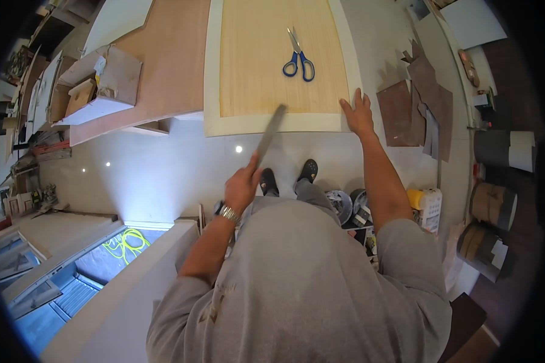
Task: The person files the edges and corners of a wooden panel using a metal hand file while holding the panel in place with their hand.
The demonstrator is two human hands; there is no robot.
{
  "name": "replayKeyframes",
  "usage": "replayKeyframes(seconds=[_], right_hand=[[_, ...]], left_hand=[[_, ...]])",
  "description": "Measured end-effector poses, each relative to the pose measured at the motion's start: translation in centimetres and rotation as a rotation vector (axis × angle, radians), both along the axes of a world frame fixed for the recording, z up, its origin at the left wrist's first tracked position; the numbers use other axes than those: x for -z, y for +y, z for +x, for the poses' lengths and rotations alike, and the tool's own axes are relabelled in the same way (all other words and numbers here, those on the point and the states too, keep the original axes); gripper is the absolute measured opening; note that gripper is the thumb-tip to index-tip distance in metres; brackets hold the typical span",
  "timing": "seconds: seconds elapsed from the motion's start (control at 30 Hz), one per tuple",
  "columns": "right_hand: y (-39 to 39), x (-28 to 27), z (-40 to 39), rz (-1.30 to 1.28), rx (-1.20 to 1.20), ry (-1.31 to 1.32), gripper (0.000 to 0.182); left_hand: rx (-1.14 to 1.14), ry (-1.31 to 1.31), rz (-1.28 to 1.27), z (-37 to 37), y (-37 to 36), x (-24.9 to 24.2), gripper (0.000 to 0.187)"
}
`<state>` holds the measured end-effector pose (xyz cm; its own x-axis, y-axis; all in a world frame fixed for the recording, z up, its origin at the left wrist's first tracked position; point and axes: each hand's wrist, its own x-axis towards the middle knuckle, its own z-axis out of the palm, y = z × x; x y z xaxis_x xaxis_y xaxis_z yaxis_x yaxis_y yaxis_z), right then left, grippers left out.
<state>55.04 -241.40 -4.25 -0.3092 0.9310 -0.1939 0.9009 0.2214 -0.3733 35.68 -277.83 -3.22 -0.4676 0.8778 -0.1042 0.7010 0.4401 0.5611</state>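
My left hand (242, 186), with a metal watch at its wrist, is closed round one end of a long, flat grey file (270, 137). The file is a little blurred, and its tip is over the near edge of a panel (284, 123) with a cream border and pale wood-grain middle. At the panel's near right corner rests my right hand (360, 115), fingers spread and holding nothing. Blue-handled scissors (298, 60) lie on the panel beyond the file, blades partly apart and pointing away from me.
An open cardboard box (112, 78) sits on a brown board (169, 66) at the left. Brown sheet offcuts (402, 112) lie to the right. Buckets (339, 206) and a yellow-and-white container (427, 206) stand by my right side. A yellow-green hose (126, 243) is coiled at lower left.
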Motion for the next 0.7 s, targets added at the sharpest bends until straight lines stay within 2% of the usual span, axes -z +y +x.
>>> replayKeyframes(seconds=[0.07, 0.13, 0.3, 0.4, 0.47, 0.6, 0.7], right_hand=[[-0.7, -1.0, -0.1, -0.025, 0.005, -0.029, 0.086], [-0.7, -0.7, 0.0, -0.034, 0.009, -0.038, 0.086], [-0.5, -0.9, 0.0, -0.035, 0.0, -0.018, 0.086], [0.0, -0.4, 0.1, -0.02, -0.015, -0.019, 0.086], [0.1, 0.6, 0.3, -0.017, -0.008, -0.022, 0.086], [-0.9, -1.0, 0.1, -0.034, -0.011, -0.033, 0.086], [-0.7, -0.9, -0.1, -0.023, -0.014, -0.02, 0.086]], left_hand=[[-0.077, -0.042, 0.003, -0.5, -3.7, 0.7, 0.058], [-0.05, -0.025, -0.033, -0.2, -3.0, 0.8, 0.059], [0.005, -0.028, -0.047, 0.6, 6.7, 0.2, 0.059], [0.033, -0.022, -0.046, 0.2, 5.8, -0.1, 0.059], [-0.017, -0.055, -0.042, 0.0, 1.4, -0.1, 0.059], [-0.018, -0.065, -0.111, -0.1, -5.1, 0.5, 0.06], [0.016, -0.035, -0.034, 0.9, 0.8, 1.8, 0.059]])
